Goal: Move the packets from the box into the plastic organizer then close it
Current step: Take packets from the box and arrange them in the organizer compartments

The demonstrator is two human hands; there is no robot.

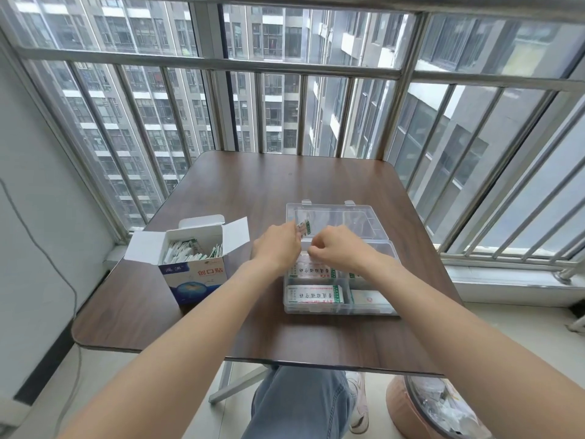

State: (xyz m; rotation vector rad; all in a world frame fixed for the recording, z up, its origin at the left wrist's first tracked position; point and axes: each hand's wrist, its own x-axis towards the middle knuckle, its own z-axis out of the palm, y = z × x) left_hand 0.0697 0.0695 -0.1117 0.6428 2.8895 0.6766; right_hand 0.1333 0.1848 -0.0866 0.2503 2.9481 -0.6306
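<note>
Bare forearms; blue jeans (300, 403); pale shoe (359, 403)

The worktop (316, 185) lies bare across its far half, toward the top of the frame, and along its near edge at the bottom. At left centre the box (193, 264) stands with 3 flaps raised, leaving a bare lane between it and the plastic organizer (342, 277) at right centre. The organizer's lid (335, 220) lies open behind it, and both forearms cross the near worktop.

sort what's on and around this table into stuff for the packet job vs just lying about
Job: box, packets held in left hand, organizer, its open lid, right hand.
Lying about: table, pink stool, wall cable.
</note>
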